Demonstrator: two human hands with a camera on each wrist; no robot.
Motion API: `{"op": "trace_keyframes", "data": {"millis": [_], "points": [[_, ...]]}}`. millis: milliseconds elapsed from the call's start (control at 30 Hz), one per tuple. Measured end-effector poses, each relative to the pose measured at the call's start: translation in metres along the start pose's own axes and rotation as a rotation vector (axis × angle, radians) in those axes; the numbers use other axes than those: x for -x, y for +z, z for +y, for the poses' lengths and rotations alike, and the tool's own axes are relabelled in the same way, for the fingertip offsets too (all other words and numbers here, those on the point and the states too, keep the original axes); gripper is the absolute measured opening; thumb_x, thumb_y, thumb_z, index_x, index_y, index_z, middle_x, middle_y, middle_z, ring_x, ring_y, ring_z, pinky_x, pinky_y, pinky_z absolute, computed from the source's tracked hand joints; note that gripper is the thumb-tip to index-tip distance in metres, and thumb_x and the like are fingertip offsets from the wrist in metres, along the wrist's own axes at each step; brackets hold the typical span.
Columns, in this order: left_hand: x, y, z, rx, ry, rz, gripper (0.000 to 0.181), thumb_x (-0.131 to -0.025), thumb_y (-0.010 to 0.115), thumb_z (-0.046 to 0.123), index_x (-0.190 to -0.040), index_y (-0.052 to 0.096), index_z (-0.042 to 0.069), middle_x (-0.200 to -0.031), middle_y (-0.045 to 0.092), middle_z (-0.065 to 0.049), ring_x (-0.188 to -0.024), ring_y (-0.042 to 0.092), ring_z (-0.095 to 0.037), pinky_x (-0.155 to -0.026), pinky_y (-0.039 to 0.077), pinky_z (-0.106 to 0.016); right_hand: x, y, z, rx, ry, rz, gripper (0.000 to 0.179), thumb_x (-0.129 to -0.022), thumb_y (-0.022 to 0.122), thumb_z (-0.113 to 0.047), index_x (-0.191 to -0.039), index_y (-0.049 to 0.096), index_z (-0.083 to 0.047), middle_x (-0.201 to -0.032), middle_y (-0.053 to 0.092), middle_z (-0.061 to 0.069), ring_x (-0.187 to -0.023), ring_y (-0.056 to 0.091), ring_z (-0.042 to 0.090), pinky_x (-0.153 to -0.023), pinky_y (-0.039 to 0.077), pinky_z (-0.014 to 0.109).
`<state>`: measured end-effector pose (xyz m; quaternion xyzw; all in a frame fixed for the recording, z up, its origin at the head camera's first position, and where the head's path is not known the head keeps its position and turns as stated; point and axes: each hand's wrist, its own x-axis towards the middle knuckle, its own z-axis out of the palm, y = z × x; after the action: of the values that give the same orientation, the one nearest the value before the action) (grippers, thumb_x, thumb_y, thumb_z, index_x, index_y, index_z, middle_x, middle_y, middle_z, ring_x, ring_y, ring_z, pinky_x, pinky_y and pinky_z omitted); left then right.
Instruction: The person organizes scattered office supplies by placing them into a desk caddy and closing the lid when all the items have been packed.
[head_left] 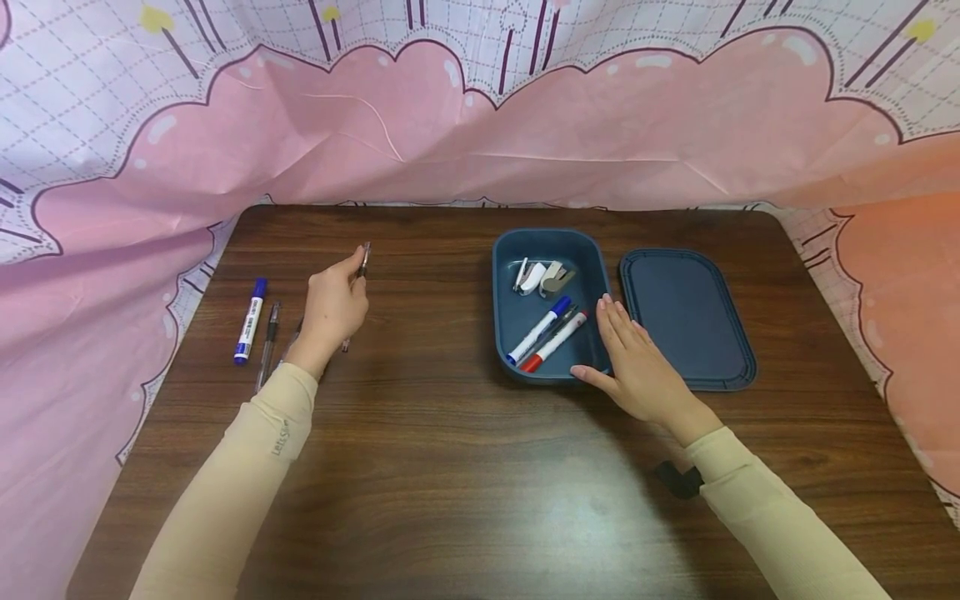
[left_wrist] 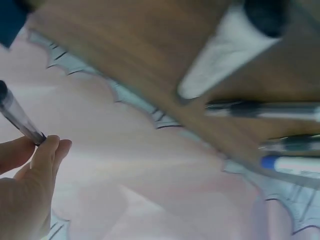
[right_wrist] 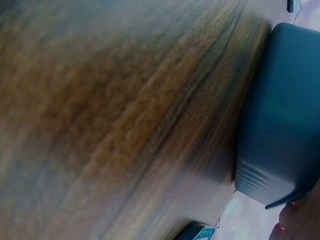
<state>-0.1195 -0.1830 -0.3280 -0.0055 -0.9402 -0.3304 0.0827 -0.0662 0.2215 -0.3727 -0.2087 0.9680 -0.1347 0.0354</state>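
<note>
Clear plastic pen [left_wrist: 21, 117] is being pinched by the left hand [head_left: 334, 305], toward the table's [head_left: 427, 417] far edge, probably handling light, stiff, slick; likely best held mid-barrel. Right hand [head_left: 637, 371] is resting, thumb spread, at box's [head_left: 513, 317] near right corner; bare table is stretching between pen and box.

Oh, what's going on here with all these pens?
A person's left hand pinches a pen, while the right hand rests with straight fingers against a dark blue box. Markers lie inside it, and a matching lid lies beside it. A blue-capped marker and other pens lie on the left of the table.
</note>
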Motion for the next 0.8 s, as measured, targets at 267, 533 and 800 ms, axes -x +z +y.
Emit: {"op": "trace_keyframes", "data": {"millis": [267,533,800], "points": [[-0.003,-0.013,0.044,0.072,0.088,0.006,0.045,-0.091,0.049,0.005,-0.136,0.041,0.006,-0.133,0.048,-0.018,-0.115,0.053,-0.034,-0.069,0.055,-0.034,0.0,-0.001,-0.002,-0.001,0.0,0.004,0.092,-0.085,0.044,-0.062,-0.147,-0.001,-0.011,-0.155,-0.006,0.004,-0.144,-0.001,0.025,-0.113,0.015,0.052],[-0.007,-0.02,0.091,0.142,0.185,0.029,0.044,-0.091,0.05,0.005,-0.135,0.044,0.009,-0.134,0.049,-0.015,-0.117,0.054,-0.028,-0.092,0.048,-0.033,0.0,-0.002,-0.003,-0.002,0.003,0.0,0.092,-0.085,0.044,-0.062,-0.147,-0.001,-0.012,-0.155,-0.007,0.004,-0.144,-0.001,0.025,-0.113,0.015,0.052],[-0.013,-0.012,0.131,0.187,0.228,0.029,0.044,-0.091,0.05,0.007,-0.135,0.045,0.013,-0.135,0.05,-0.008,-0.119,0.053,-0.018,-0.095,0.046,-0.026,0.0,-0.003,-0.004,-0.009,0.012,0.006,0.093,-0.085,0.045,-0.062,-0.148,-0.001,-0.011,-0.156,-0.006,0.004,-0.144,-0.005,0.02,-0.114,0.014,0.052]]}}
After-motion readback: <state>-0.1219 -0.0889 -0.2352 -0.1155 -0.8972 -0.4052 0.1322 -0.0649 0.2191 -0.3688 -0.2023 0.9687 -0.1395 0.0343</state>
